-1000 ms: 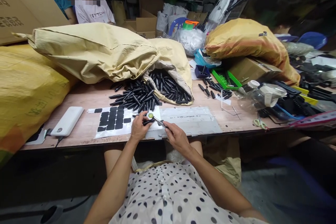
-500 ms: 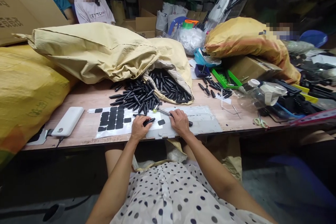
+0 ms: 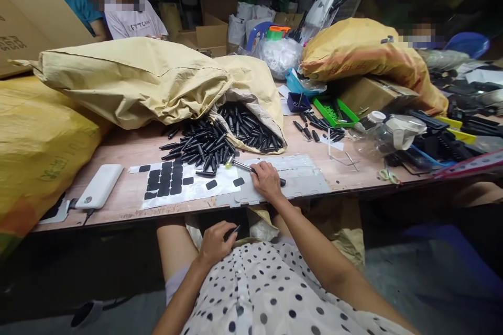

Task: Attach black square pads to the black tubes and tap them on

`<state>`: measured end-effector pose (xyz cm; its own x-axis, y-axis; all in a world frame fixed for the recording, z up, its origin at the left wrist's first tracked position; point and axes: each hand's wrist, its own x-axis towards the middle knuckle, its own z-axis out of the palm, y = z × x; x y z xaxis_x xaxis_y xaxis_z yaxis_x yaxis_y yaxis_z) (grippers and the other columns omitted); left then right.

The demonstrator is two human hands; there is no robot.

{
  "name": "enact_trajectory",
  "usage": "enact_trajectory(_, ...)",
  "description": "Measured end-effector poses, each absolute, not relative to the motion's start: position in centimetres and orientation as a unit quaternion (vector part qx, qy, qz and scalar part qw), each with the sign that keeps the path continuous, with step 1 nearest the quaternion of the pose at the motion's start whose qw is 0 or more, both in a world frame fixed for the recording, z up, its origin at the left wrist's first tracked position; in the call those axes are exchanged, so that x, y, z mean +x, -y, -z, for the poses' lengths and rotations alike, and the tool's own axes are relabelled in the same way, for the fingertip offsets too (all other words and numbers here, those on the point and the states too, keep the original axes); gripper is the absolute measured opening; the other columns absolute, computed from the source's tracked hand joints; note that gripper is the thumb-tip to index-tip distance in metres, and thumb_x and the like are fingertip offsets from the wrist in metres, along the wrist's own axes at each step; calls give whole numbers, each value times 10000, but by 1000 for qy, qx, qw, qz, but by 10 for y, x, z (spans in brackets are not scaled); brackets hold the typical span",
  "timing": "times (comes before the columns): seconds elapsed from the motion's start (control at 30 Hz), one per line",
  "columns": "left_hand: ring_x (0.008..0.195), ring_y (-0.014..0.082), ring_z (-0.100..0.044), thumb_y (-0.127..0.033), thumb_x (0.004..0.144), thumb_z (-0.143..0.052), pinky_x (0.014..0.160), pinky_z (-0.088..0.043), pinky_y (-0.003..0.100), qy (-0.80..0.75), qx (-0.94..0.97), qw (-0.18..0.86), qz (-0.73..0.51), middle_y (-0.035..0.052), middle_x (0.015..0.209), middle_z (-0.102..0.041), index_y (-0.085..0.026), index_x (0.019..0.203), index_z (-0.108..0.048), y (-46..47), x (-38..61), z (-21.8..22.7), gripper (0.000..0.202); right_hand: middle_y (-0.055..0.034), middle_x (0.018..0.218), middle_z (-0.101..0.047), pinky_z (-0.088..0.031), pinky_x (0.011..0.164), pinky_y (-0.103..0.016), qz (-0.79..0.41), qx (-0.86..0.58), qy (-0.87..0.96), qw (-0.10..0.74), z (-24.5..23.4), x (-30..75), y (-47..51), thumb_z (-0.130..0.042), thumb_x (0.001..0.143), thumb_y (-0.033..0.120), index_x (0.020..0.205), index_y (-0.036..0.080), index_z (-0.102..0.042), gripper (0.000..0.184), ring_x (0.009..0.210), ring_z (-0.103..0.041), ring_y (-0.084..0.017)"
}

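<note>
My left hand [image 3: 214,243] is down at my lap, below the table edge, closed around a small black plastic piece [image 3: 231,232]. On the table, my right hand [image 3: 266,180] grips a metal tool with a yellow-green tip [image 3: 236,164]. Just left of that hand lies a white sheet [image 3: 204,188] carrying black pads [image 3: 165,180], with two loose pads near the tool. Behind it, a heap of black plastic pieces [image 3: 200,149] spills from an open tan paper sack [image 3: 157,76].
A white power bank [image 3: 100,186] lies at the table's left. Yellow sacks sit far left [image 3: 35,141] and back right [image 3: 365,57]. A green tray [image 3: 336,112], plastic bottle [image 3: 381,133], scissors [image 3: 387,175] and black parts crowd the right. Two people stand behind the sack.
My left hand has dropped from the sheet to my lap with a black piece. My right hand moved the tool up onto the table and stays there.
</note>
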<state>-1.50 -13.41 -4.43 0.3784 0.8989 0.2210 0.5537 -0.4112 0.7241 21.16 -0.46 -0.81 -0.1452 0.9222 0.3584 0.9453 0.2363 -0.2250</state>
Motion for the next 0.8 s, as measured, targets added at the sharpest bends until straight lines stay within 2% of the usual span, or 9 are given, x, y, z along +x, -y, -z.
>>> enact_trajectory(0.13, 633, 154, -683, -232, 869, -611, 635, -579, 265, -506, 772, 290, -253, 31, 846, -756, -243, 985, -777, 133, -15, 58, 203, -87, 990, -617, -370, 789, -330, 23, -621, 755, 210, 8, 211, 4, -557, 939, 218, 1129, 239, -715, 248, 934, -485, -247)
enact_trajectory(0.23, 662, 151, -686, -253, 914, -585, 644, -564, 255, -461, 795, 264, -294, 31, 826, -754, -246, 928, -773, 124, -13, 42, 189, -88, 990, -612, -370, 793, -333, 23, -620, 757, 205, 7, 211, 4, -550, 944, 223, 1138, 241, -712, 254, 942, -483, -249)
enact_trajectory(0.33, 737, 170, -695, -263, 964, -533, 706, -558, 278, -456, 786, 176, -378, 38, 808, -755, -248, 906, -765, 98, -15, 14, 240, -89, 994, -608, -371, 798, -334, 20, -621, 757, 200, 7, 210, 4, -545, 947, 224, 1138, 242, -709, 254, 952, -483, -251)
enact_trajectory(0.43, 884, 231, -689, -265, 950, -547, 812, -549, 363, -523, 740, 67, -418, 74, 949, -772, -237, 995, -762, 55, -29, -7, 221, -90, 1003, -610, -375, 806, -334, 16, -625, 755, 197, 5, 210, 4, -542, 948, 224, 1134, 240, -707, 249, 958, -486, -251)
enact_trajectory(0.5, 976, 284, -655, -263, 907, -596, 872, -518, 432, -581, 715, 25, -388, 94, 1043, -765, -238, 1029, -762, 28, -42, -12, 207, -88, 1009, -615, -378, 809, -333, 12, -626, 754, 197, 3, 209, 4, -544, 949, 226, 1134, 241, -706, 246, 961, -490, -250)
enact_trajectory(0.6, 1051, 336, -597, -253, 836, -674, 912, -467, 482, -638, 702, 18, -315, 96, 1039, -749, -255, 999, -768, 2, -59, -10, 188, -86, 1016, -620, -382, 813, -333, 10, -626, 755, 193, 1, 208, 3, -550, 951, 236, 1135, 241, -702, 239, 969, -495, -249)
enact_trajectory(0.8, 1002, 324, -571, -286, 831, -695, 858, -446, 442, -655, 701, 30, -281, 87, 946, -708, -261, 930, -774, 1, -66, 3, 129, -89, 1030, -617, -385, 826, -334, 7, -630, 755, 181, -2, 207, 4, -552, 960, 248, 1149, 236, -699, 240, 974, -492, -248)
